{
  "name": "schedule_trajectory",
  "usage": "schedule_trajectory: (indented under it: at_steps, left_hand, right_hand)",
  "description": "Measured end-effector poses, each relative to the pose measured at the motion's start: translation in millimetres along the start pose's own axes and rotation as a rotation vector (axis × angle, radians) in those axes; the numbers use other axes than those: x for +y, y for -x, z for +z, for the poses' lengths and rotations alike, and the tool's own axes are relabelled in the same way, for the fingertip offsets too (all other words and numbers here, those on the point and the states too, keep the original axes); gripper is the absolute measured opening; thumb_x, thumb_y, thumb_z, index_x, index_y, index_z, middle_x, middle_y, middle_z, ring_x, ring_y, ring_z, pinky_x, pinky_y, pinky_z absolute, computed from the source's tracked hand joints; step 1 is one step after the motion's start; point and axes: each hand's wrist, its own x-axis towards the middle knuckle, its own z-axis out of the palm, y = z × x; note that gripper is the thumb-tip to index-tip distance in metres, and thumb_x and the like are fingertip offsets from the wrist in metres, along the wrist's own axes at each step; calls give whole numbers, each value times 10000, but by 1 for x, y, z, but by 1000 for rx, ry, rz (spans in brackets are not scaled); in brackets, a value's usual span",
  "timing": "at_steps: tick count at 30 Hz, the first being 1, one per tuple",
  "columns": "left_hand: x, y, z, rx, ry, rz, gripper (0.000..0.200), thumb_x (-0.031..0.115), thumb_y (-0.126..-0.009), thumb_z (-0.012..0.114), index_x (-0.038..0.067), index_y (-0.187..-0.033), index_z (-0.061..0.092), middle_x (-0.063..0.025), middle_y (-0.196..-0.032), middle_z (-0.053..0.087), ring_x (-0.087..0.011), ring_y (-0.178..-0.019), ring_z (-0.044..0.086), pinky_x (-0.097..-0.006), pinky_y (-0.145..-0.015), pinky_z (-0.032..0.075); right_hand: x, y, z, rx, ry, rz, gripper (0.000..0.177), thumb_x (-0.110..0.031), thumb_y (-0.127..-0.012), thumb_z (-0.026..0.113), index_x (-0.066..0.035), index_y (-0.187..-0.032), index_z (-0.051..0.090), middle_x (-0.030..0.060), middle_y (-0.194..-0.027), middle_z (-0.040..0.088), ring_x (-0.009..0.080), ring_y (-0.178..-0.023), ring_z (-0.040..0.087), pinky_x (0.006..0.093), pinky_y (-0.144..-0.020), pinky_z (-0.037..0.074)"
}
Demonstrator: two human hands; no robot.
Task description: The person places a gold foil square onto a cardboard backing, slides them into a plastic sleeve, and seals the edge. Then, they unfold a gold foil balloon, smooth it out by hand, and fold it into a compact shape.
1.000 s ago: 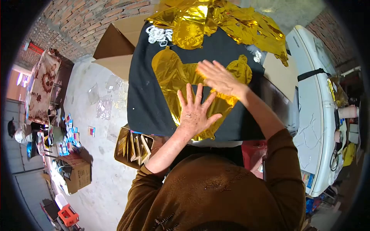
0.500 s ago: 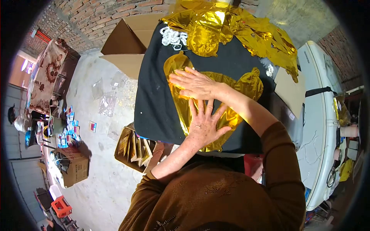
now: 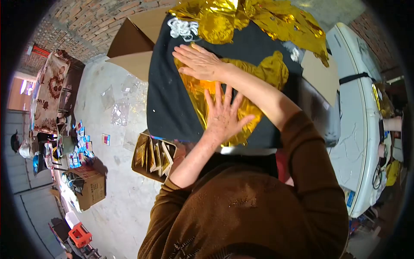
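Observation:
A flat gold foil balloon (image 3: 272,71) lies on the black cloth (image 3: 168,108) in front of me. My right hand (image 3: 199,63) reaches across and rests flat over the balloon's upper-left end, fingers stretched out. Below it, my left hand (image 3: 223,116) presses palm down on the lower middle of the foil, with its fingers spread. Neither hand grips anything. Parts of the balloon are hidden under both hands and the right forearm. More gold foil pieces (image 3: 217,26) are piled along the far edge, beside a bundle of white cord (image 3: 182,28).
An open cardboard box (image 3: 133,62) stands beyond the cloth's left side. Near its lower-left corner is a box of folded gold pieces (image 3: 154,157). A white appliance (image 3: 355,129) stands at the right, with a cardboard sheet (image 3: 320,75) between it and the cloth.
My right hand has slid up and left over the foil onto the balloon's upper-left end. My left hand stays on the lower part. The view has shifted, so the table appears higher.

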Motion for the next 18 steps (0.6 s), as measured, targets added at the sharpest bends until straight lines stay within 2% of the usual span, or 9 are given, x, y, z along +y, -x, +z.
schedule_trajectory:
  at_steps: [2, 3, 5, 7, 9, 12, 15, 16, 18]
  left_hand:
    - [-3, -5, -5, -20, 93, -19, 825, 684, -997, 408, 87, -1566, 388, -236, -1596, 329, -478, -1518, 195, -713, -1193, 56]
    - [-9, -6, 2, 84, 203, 17, 728, 586, -1024, 443, 62, -1528, 417, -250, -1536, 378, -487, -1489, 239, -718, -1186, 72]
    - [-17, -10, 12, 141, 317, -18, 593, 432, -1052, 453, 51, -1506, 438, -261, -1562, 355, -482, -1505, 220, -692, -1202, 70]
    - [-22, -14, -4, 237, 492, -57, 510, 314, -1052, 438, 37, -1480, 459, -272, -1582, 340, -482, -1519, 200, -645, -1226, 81]
    - [-33, -19, -17, 241, 507, -83, 476, 269, -1047, 464, 26, -1455, 484, -283, -1575, 367, -467, -1523, 223, -561, -1253, 131]
    - [-42, -18, -33, 211, 676, -97, 452, 226, -1043, 503, 15, -1443, 502, -282, -1566, 395, -459, -1497, 303, -501, -1239, 243]
    - [-45, -17, -33, 177, 503, -47, 452, 224, -1039, 510, 14, -1439, 508, -275, -1563, 404, -473, -1486, 315, -507, -1233, 258]
    - [-47, -15, -24, 170, 418, -36, 476, 261, -1031, 534, 45, -1454, 516, -250, -1570, 408, -466, -1485, 318, -565, -1222, 245]
    - [-44, -5, -9, 175, 153, -20, 508, 312, -1027, 543, 76, -1476, 513, -237, -1578, 405, -457, -1487, 316, -619, -1204, 230]
  right_hand:
    - [-14, 40, -19, 138, -111, -42, 658, -375, -1072, 438, -42, -1616, 276, 132, -1697, 250, 257, -1586, 174, 447, -1291, 118]
    - [-14, 62, -28, 165, -86, -14, 653, -399, -1077, 418, -31, -1603, 301, 142, -1686, 270, 267, -1580, 191, 449, -1288, 128]
    - [-10, 114, -41, 216, -43, 41, 657, -449, -1087, 379, -11, -1576, 351, 161, -1666, 310, 288, -1569, 223, 452, -1283, 147]
    - [-10, 166, -49, 230, -80, 218, 630, -379, -1079, 414, 7, -1572, 349, 182, -1656, 321, 292, -1566, 234, 449, -1287, 139]
    - [-22, 212, -57, 203, -37, 263, 636, -369, -1073, 435, -4, -1584, 332, 182, -1661, 310, 292, -1571, 220, 452, -1292, 119]
    - [-59, 242, -52, 90, 24, 294, 666, -395, -1071, 445, -21, -1602, 296, 177, -1671, 290, 288, -1578, 198, 466, -1297, 87]
    - [-100, 248, -45, -73, 90, 286, 720, -474, -1075, 421, -34, -1618, 249, 167, -1683, 266, 281, -1585, 165, 490, -1296, 54]
    - [-114, 245, -38, -69, 40, 280, 721, -470, -1067, 438, -30, -1612, 265, 165, -1691, 244, 277, -1588, 150, 493, -1295, 42]
    - [-129, 243, -28, -123, -35, 245, 752, -496, -1039, 476, -34, -1604, 299, 159, -1691, 244, 288, -1582, 172, 505, -1291, 55]
